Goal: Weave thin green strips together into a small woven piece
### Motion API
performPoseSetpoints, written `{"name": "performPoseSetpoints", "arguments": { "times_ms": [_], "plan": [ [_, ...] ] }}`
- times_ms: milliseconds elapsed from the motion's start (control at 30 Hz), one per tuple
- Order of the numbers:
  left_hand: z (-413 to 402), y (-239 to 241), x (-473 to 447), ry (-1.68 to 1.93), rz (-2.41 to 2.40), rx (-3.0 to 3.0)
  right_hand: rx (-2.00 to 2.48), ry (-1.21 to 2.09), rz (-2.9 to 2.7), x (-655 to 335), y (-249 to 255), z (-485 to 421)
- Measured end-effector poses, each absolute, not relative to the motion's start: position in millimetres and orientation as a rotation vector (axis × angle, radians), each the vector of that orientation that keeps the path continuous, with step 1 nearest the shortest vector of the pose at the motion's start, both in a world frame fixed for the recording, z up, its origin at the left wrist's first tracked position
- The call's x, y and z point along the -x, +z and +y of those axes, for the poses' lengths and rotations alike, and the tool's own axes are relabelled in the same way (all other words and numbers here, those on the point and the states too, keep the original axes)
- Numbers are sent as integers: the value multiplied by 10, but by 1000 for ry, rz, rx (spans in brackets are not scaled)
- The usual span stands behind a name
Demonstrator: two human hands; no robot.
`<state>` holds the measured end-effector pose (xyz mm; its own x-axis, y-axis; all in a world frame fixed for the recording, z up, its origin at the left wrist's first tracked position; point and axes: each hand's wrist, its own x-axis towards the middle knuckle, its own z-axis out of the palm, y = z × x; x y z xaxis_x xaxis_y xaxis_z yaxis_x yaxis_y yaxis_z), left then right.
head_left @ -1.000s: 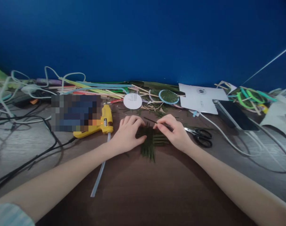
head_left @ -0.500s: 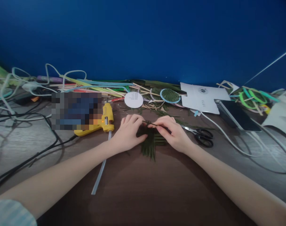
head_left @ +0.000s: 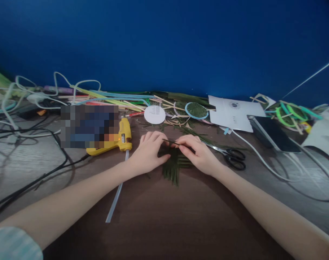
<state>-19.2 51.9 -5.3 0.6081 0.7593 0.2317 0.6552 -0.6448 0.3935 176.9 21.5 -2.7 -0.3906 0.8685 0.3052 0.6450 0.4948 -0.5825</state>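
A small woven mat of dark green leaf strips (head_left: 171, 171) lies on the table between my hands, its loose ends fanning towards me. My left hand (head_left: 149, 151) grips its left side, fingers curled at the far edge and thumb lying on the weave. Between the fingertips of my right hand (head_left: 199, 151) is pinched a thin green strip (head_left: 172, 142), which runs across the top of the mat to my left fingers. Part of the mat is hidden under both hands. Black-handled scissors (head_left: 235, 159) lie just right of my right hand.
A yellow glue gun (head_left: 124, 133) with a clear glue stick (head_left: 117, 202) lies to the left, beside a blurred-out patch. White paper (head_left: 232, 113), a phone (head_left: 278, 133), a round white card (head_left: 154, 114) and coloured sticks line the back. Black cables (head_left: 45, 177) cross the left side.
Both hands keep almost the same place and grip on the green strips. The whole view has shifted very slightly.
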Motion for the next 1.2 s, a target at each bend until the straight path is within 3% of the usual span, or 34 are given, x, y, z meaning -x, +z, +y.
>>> {"name": "performPoseSetpoints", "arguments": {
  "times_ms": [767, 1200],
  "plan": [
    [507, -39, 184, 524, 1206, -2552, 1161, 1214, -1693, -1784, 4, 233],
    [516, -23, 197, 500, 1183, -2539, 1207, 908, -1872, -1816, -16, 254]
  ]
}}
